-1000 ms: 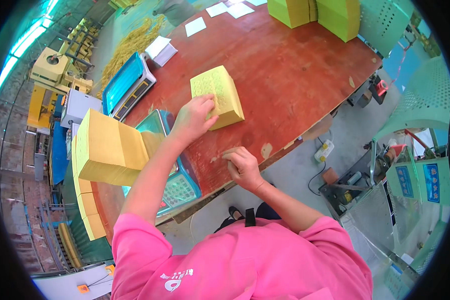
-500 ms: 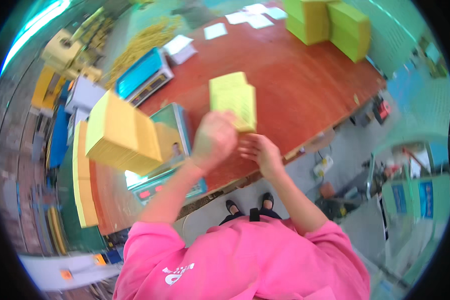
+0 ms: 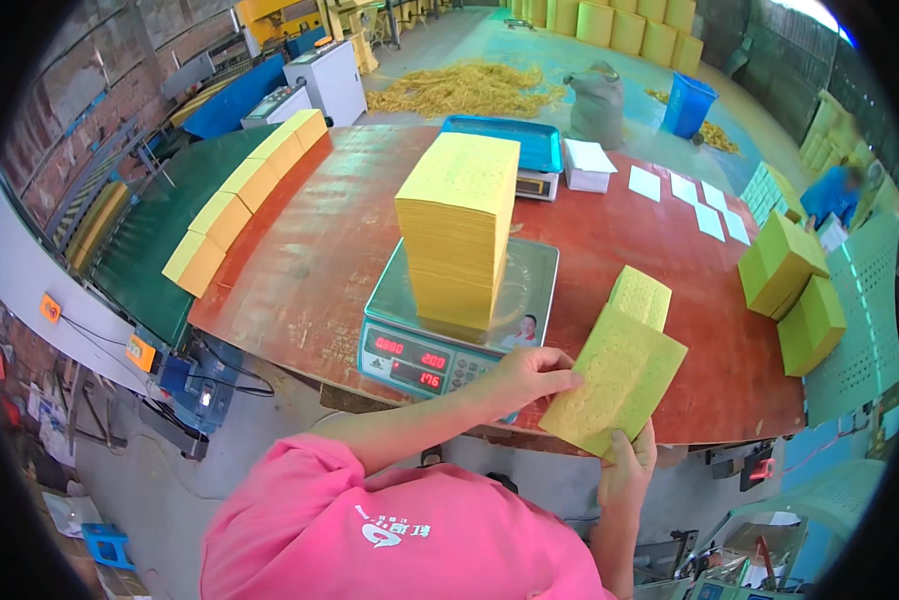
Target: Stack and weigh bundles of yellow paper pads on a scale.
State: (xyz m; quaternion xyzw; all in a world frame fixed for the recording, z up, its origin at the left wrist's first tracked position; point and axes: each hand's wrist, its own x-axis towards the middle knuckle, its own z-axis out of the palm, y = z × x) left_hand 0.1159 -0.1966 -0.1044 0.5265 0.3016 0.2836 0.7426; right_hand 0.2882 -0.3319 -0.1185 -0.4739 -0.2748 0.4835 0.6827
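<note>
My left hand [image 3: 538,382] pinches the left edge of a thin sheaf of yellow paper [image 3: 620,375], its thumb on top. At the sheaf's near corner, my right hand [image 3: 628,458] grips it between thumb and fingers. The sheaf is tilted above the table's near edge. Just beyond and partly hidden by it lies another small pile of yellow paper [image 3: 642,292]. To the left stands a digital scale [image 3: 440,362] with lit red digits. A tall stack of yellow paper [image 3: 457,230] rests upright on its plate.
On the red table [image 3: 300,240] are a second scale [image 3: 525,145], white card stacks [image 3: 589,165] and several loose white cards [image 3: 645,183]. Green-yellow paper blocks [image 3: 782,265] stand at right. A green conveyor belt [image 3: 150,270] carries a row of paper blocks [image 3: 248,185]. One person [image 3: 835,195] is far right.
My view has swung left, bringing the scale and stack to the middle. Both hands now hold the sheaf raised in front of the remaining pile; before, they were at the pile's near end.
</note>
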